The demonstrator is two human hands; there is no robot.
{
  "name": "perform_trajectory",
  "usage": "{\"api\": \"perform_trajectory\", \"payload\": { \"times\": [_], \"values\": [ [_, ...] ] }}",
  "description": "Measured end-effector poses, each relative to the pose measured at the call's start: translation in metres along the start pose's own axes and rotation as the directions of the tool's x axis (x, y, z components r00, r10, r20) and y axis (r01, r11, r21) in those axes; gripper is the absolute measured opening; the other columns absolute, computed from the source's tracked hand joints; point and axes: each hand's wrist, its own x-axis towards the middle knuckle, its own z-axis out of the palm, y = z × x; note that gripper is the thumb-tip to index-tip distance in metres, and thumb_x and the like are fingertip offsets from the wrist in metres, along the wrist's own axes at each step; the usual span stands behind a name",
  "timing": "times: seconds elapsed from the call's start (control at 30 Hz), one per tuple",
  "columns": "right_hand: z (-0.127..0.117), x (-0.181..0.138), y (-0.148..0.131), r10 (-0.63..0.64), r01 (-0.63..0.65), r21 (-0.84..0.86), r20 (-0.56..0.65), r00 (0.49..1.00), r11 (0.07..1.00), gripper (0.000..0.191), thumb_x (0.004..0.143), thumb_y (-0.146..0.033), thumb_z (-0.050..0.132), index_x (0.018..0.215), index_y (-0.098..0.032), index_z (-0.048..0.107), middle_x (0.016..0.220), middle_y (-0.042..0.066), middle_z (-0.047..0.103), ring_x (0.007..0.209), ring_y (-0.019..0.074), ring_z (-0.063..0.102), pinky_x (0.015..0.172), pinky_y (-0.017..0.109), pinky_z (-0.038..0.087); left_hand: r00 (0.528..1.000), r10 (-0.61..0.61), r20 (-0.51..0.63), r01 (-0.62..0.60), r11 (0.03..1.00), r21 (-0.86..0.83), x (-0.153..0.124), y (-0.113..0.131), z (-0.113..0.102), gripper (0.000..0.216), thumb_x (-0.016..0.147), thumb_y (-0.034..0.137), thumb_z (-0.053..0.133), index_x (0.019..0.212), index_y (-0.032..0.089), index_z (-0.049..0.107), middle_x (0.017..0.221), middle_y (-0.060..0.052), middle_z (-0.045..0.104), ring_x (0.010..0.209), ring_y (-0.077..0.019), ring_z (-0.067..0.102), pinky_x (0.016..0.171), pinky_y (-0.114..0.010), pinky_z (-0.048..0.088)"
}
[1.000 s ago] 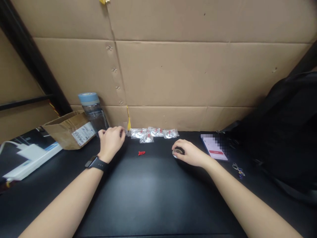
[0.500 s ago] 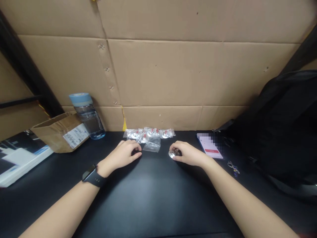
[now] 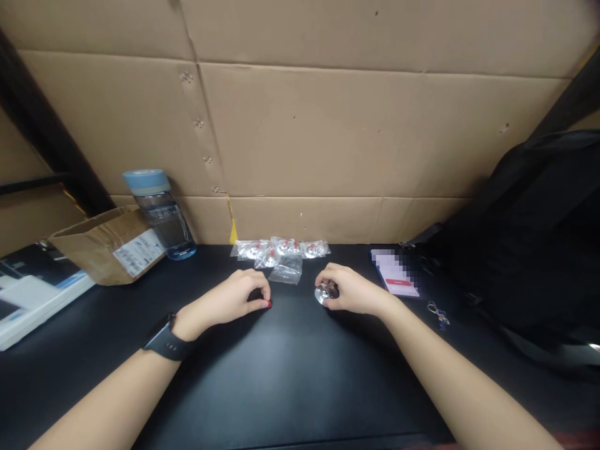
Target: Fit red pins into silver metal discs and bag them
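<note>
Over the black desk (image 3: 290,375), I have my left hand (image 3: 234,296) pinched nearly closed on a small red piece (image 3: 269,304), mostly hidden, and my right hand (image 3: 351,290) half-curled round a shiny silver metal disc (image 3: 321,295), whose smooth rim could slip if that grip is loose.

Red piece (image 3: 269,305) mostly hidden by left hand (image 3: 238,295); phone screen (image 3: 392,270) partly pixelated.

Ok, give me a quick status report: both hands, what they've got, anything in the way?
Left hand: grip on small red piece. Right hand: grip on silver disc. Clear plastic bag lies beyond, touching neither hand.
</note>
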Motion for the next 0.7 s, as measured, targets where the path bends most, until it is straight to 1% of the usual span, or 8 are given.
{"api": "perform_trajectory", "payload": {
  "times": [0.13,0.23,0.33,0.5,0.6,0.7],
  "values": [
    [-0.005,-0.002,-0.006,0.000,-0.001,0.038,0.030,1.000,0.999,0.039,0.072,-0.017,0.077,0.110,-0.025,0.070,0.102,0.004,0.062,0.094,0.0201,0.062,0.083,0.030,0.050,0.997,-0.018,-0.077,0.018,1.000,0.004,0.000,0.009,-0.001,0.014,0.100,0.036,0.059,0.095,0.024,0.067,0.094,0.001,0.072,0.088,-0.0175,0.064,0.087,-0.031,0.041],
    [-0.008,-0.005,-0.014,-0.035,0.027,0.078,0.101,0.994,0.997,0.048,0.069,-0.017,0.080,0.115,-0.026,0.069,0.109,0.004,0.062,0.100,0.0217,0.062,0.088,0.031,0.050,0.991,-0.030,-0.127,0.032,0.999,0.012,0.000,0.013,-0.001,0.015,0.100,0.037,0.058,0.096,0.025,0.066,0.097,0.002,0.074,0.088,-0.0175,0.064,0.088,-0.032,0.040],
    [-0.010,-0.007,-0.021,-0.071,0.055,0.094,0.177,0.982,0.994,0.053,0.067,-0.015,0.079,0.118,-0.027,0.070,0.114,0.005,0.062,0.101,0.0225,0.062,0.087,0.031,0.051,0.988,-0.018,-0.153,0.019,1.000,0.007,0.000,0.015,-0.001,0.013,0.098,0.036,0.062,0.094,0.025,0.067,0.097,0.002,0.075,0.089,-0.0176,0.066,0.091,-0.032,0.039],
    [-0.011,-0.010,-0.024,-0.098,0.075,0.101,0.243,0.965,0.992,0.051,0.066,-0.008,0.072,0.114,-0.024,0.073,0.118,0.006,0.063,0.093,0.0202,0.065,0.082,0.029,0.053,0.985,-0.033,-0.169,0.032,0.999,-0.004,0.002,0.017,-0.001,0.008,0.094,0.033,0.068,0.091,0.027,0.071,0.097,0.005,0.076,0.091,-0.0166,0.068,0.091,-0.032,0.037],
    [-0.011,-0.011,-0.024,-0.110,0.086,0.101,0.273,0.956,0.991,0.053,0.063,-0.005,0.070,0.112,-0.024,0.073,0.123,0.006,0.062,0.097,0.0214,0.066,0.082,0.028,0.054,0.981,-0.027,-0.192,0.026,1.000,-0.006,0.002,0.017,0.000,0.006,0.094,0.031,0.068,0.092,0.028,0.072,0.099,0.006,0.077,0.094,-0.0168,0.069,0.091,-0.032,0.037],
    [-0.011,-0.012,-0.025,-0.111,0.090,0.087,0.271,0.956,0.992,0.054,0.062,-0.004,0.069,0.111,-0.024,0.074,0.123,0.005,0.062,0.100,0.0221,0.066,0.082,0.028,0.053,0.975,-0.020,-0.220,0.017,1.000,-0.013,0.002,0.016,0.001,0.007,0.095,0.032,0.067,0.094,0.028,0.072,0.102,0.005,0.077,0.096,-0.0170,0.070,0.093,-0.032,0.038]
  ]
}}
